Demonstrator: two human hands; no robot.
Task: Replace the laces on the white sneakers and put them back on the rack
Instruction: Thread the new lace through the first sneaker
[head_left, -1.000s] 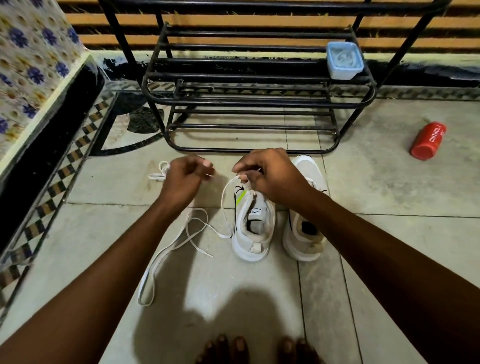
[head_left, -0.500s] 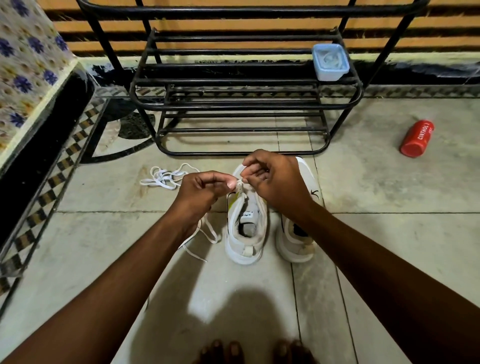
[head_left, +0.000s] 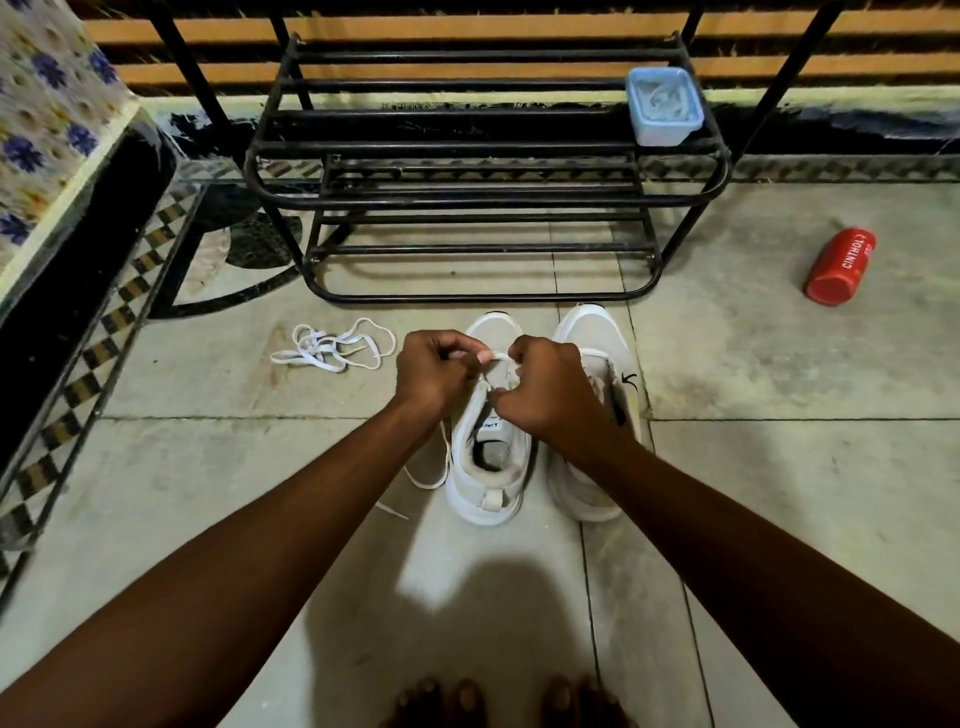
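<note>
Both white sneakers stand side by side on the tiled floor (head_left: 779, 467), just in front of the black metal shoe rack (head_left: 488, 208), toes toward it. The left hand (head_left: 436, 371) and right hand (head_left: 550, 389) meet over the front of the left sneaker (head_left: 488, 467), each pinching the white lace (head_left: 497, 356) near the lowest eyelets; its loose end trails on the floor beside the shoe. So threading seems barely begun here. The right sneaker (head_left: 592, 332) shows no lace, as far as can be seen. A second, bundled lace (head_left: 332, 351) lies on the floor to the left, untouched. Lacing both shoes and returning them to the rack remain. A blue lidded container (head_left: 664, 106) sits at the rack's right end.
</note>
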